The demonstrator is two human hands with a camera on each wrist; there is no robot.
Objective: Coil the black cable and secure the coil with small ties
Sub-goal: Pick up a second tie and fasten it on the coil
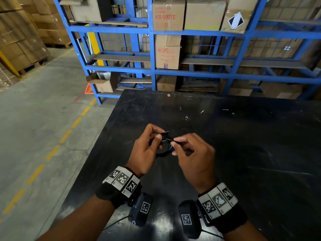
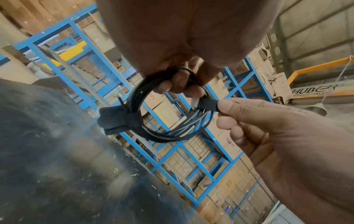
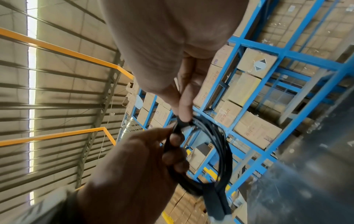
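Observation:
A black cable wound into a small coil (image 1: 163, 154) (image 2: 168, 133) (image 3: 222, 151) hangs in the air over the black table (image 1: 243, 145). My left hand (image 1: 147, 150) (image 2: 178, 84) grips the coil's top with curled fingers. One black fabric tie (image 2: 114, 119) (image 3: 215, 201) is wrapped round the coil, its tail sticking out. My right hand (image 1: 187, 150) (image 2: 226, 106) (image 3: 184, 112) pinches the end of a second black tie (image 2: 207, 104) (image 1: 177, 142) between thumb and forefinger, beside the left fingers. A tie tail (image 1: 165, 133) pokes up above the left thumb.
Blue steel racking (image 1: 152, 49) loaded with cardboard boxes (image 1: 168, 13) stands just beyond the table's far edge. To the left lies grey concrete floor (image 1: 43, 119) with a dashed yellow line. Small white scraps (image 1: 186, 117) dot the table top.

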